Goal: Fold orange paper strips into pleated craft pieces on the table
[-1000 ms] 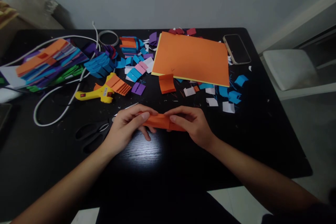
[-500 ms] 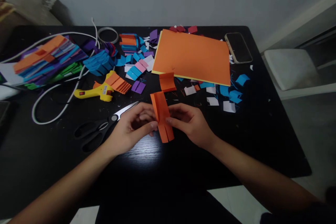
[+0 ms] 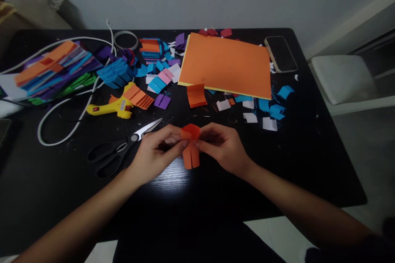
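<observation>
Between my two hands is an orange paper strip (image 3: 191,157), its upper part curled over and a slit running up from its lower edge. My left hand (image 3: 160,148) pinches its left side, thumb in front and fingers partly hidden behind. On the other side my right hand (image 3: 225,146) pinches the paper the same way. Black-handled scissors (image 3: 120,146) lie open-bladed just left of my left hand. Beyond the hands stands a folded orange paper piece (image 3: 196,95), close to a large orange sheet (image 3: 228,63) with yellow beneath it.
A yellow glue gun (image 3: 112,107) and stacked folded papers (image 3: 58,68) lie at left, with a white cable (image 3: 41,129) looping around them. A tape roll (image 3: 126,40) sits at the back. Paper scraps (image 3: 270,123) and a phone (image 3: 280,54) are at right.
The orange strip was flatter and tilted, its top reaching further away; now its upper end is curled and it stands straighter between my hands. Both hands stay nearly in place.
</observation>
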Motion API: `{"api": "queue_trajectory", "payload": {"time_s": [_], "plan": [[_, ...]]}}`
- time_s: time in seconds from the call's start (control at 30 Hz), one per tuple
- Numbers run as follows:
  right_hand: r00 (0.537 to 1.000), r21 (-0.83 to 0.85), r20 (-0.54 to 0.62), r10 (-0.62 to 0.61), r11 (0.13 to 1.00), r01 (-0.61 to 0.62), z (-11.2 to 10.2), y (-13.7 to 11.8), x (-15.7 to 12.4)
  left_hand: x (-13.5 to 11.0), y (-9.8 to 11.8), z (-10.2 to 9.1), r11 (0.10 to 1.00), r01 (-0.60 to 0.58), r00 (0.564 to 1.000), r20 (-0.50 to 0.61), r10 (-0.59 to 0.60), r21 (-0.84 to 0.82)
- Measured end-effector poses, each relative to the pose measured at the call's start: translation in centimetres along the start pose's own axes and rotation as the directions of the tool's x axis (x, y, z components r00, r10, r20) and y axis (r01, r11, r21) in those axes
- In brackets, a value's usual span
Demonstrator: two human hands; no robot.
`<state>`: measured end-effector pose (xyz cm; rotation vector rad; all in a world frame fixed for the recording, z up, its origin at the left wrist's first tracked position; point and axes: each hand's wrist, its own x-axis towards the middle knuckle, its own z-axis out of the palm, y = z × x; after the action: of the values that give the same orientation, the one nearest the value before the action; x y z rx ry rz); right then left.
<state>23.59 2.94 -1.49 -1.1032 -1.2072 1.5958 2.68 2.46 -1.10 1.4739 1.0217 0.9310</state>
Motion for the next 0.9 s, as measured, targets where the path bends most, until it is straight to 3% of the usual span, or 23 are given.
{"api": "queue_trajectory", "payload": {"time_s": [0.33, 0.5, 0.67, 0.77, 0.9], "plan": [[0.999, 0.06, 0.038, -0.004, 0.998, 0.002, -0.4, -0.5, 0.0, 0.4, 0.9, -0.4, 0.997, -0.063, 0.998, 0.005, 0.063, -0.045], [0.999, 0.031, 0.052, 0.0, 1.0, -0.002, -0.3, -1.0, -0.2, 0.2, 0.6, -0.6, 0.986, -0.127, 0.991, -0.04, 0.132, 0.11], [0.999, 0.107, 0.013, 0.038, 0.994, -0.04, 0.0, -0.3, -0.1, 0.0, 0.7, -0.8, 0.949, -0.242, 0.97, 0.03, 0.241, 0.202], [0.999, 0.098, -0.005, 0.043, 0.994, -0.042, 0.1, -0.1, -0.2, -0.1, 0.7, -0.5, 0.96, -0.197, 0.978, -0.026, 0.206, 0.2], [0.999, 0.074, -0.02, 0.027, 0.997, -0.025, 0.2, -0.1, -0.3, -0.2, 0.6, 0.2, 0.989, -0.056, 0.991, -0.111, 0.072, 0.14]]}}
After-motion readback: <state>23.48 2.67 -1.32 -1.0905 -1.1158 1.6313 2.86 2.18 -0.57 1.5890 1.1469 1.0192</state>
